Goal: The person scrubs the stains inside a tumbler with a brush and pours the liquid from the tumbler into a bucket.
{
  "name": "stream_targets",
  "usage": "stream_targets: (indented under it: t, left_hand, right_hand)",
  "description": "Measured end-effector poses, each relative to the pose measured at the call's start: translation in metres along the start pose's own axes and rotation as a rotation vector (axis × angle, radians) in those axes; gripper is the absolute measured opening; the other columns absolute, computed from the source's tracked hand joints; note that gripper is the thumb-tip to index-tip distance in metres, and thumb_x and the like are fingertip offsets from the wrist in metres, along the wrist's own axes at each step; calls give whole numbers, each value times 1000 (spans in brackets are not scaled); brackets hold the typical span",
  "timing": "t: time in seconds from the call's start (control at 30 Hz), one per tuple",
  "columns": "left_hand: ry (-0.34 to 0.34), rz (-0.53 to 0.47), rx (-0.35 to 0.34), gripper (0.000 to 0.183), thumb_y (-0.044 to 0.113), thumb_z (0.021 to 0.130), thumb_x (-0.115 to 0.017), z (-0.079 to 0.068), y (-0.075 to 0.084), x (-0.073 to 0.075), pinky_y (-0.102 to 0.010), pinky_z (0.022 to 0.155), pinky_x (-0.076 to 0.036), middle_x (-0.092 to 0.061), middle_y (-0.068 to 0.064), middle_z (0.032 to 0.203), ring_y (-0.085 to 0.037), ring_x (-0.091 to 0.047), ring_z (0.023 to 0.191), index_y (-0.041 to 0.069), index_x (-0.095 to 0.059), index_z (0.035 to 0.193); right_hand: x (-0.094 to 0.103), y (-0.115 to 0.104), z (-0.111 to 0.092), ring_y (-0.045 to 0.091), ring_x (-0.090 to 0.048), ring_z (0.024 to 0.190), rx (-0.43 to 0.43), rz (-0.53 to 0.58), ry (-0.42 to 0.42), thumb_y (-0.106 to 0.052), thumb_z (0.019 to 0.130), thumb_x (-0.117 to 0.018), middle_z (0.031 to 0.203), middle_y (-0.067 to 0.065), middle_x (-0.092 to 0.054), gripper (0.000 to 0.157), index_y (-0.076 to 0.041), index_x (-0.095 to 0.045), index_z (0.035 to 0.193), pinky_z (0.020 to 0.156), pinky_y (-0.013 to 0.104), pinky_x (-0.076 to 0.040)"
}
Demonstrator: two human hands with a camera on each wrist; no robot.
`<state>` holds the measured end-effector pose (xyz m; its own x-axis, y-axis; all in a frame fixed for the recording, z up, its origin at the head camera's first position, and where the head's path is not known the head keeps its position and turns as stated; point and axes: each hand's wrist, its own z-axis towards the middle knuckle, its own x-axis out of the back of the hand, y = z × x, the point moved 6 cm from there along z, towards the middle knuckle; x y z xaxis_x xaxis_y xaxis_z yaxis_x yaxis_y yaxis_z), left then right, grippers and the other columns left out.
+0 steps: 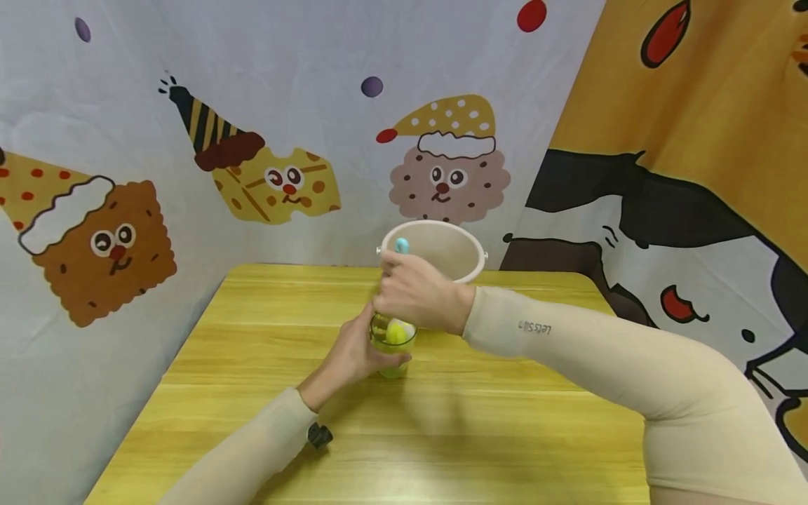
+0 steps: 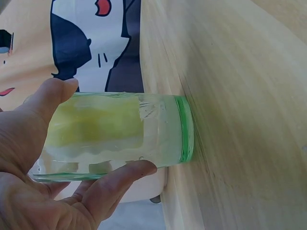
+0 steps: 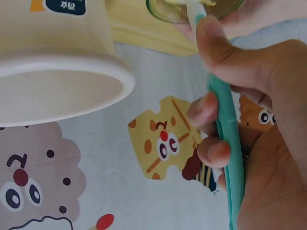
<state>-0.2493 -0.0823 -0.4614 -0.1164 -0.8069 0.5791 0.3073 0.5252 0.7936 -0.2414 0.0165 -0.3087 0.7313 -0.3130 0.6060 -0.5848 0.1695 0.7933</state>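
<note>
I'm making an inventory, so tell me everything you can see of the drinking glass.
The glass is a clear, smooth-sided tumbler, seemingly real glass, with a green tint strongest at its base and rim. It stands roughly upright at the table; whether its base touches is hard to tell. The left hand grips its sides. Inside sits the yellow-and-white head of a turquoise-handled tool.

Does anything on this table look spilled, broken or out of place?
Nothing stands out: the glass looks upright in the left grip, the right grip holds the teal handle, and no spill or crack shows.
</note>
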Motion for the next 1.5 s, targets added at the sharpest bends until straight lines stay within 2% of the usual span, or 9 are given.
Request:
stream_targets:
  t: [0.13, 0.3, 0.37, 0.47, 0.63, 0.77, 0.87, 1.07, 1.5]
  left_hand:
    - [-1, -6, -13, 123, 32, 85, -109, 1, -1, -1, -57, 129, -58, -57, -13, 177, -37, -62, 158, 22, -33, 182]
    - [-3, -21, 10, 116, 32, 84, -109, 1, -4, -4, -58, 125, -61, -63, -13, 171, -37, -67, 153, 22, -40, 177]
    - [-7, -24, 27, 116, 33, 84, -110, 1, -5, -6, -57, 123, -62, -64, -12, 169, -36, -68, 150, 24, -41, 176]
    - [-13, -20, 58, 114, 34, 83, -110, 2, -5, -8, -55, 121, -63, -66, -11, 166, -33, -70, 147, 26, -42, 175]
    - [-16, -27, 89, 104, 35, 83, -110, 2, -5, -10, -49, 111, -68, -74, -9, 152, -29, -76, 134, 21, -49, 167]
    - [-8, -20, 94, 97, 36, 82, -110, 2, -6, -10, -46, 105, -70, -77, -10, 143, -27, -78, 125, 16, -54, 159]
    - [-4, -15, 92, 94, 37, 82, -110, 2, -6, -9, -44, 102, -71, -78, -11, 141, -26, -79, 121, 14, -55, 155]
    - [6, -31, 81, 92, 36, 82, -110, 2, -5, -7, -41, 97, -72, -78, -12, 138, -24, -79, 116, 13, -56, 152]
    - [29, -4, 73, 94, 38, 81, -111, 1, -6, -3, -40, 94, -72, -78, -14, 136, -24, -79, 113, 12, -56, 152]
  right_hand:
    - [-7, 7, 6, 18, -77, 107, 22, 116, -76, -33, 101, -90, 101, -9, -90, 12, -39, -86, 111, 113, 40, -43]
    - [-16, 12, 8, 19, -75, 98, 34, 230, -125, -42, 95, -95, 98, -8, -89, 20, -36, -85, 111, 110, 40, -46]
    - [-19, 13, 7, 19, -72, 92, 37, 278, -132, -44, 92, -98, 97, -9, -88, 25, -35, -85, 111, 106, 40, -46]
    - [-24, 14, 6, 19, -69, 87, 34, 366, -136, -38, 90, -99, 95, -10, -87, 29, -35, -85, 115, 103, 42, -44]
    - [-31, 18, 3, 19, -70, 87, 9, 506, -132, -40, 88, -103, 93, -9, -87, 36, -33, -85, 119, 104, 44, -42]
    - [-35, 22, 0, 19, -64, 82, -25, 581, -125, -41, 86, -104, 83, -10, -82, 34, -30, -84, 111, 99, 46, -39]
    - [-37, 24, -2, 19, -66, 81, -48, 619, -110, -38, 85, -104, 81, -10, -81, 32, -28, -84, 108, 97, 46, -39]
    - [-40, 25, -4, 21, -78, 92, -100, 691, -123, -35, 86, -104, 96, -7, -88, 37, -26, -85, 116, 101, 48, -39]
    - [-44, 26, -7, 19, -72, 84, -220, 752, -93, -35, 86, -105, 90, -8, -84, 33, -23, -83, 107, 101, 49, -43]
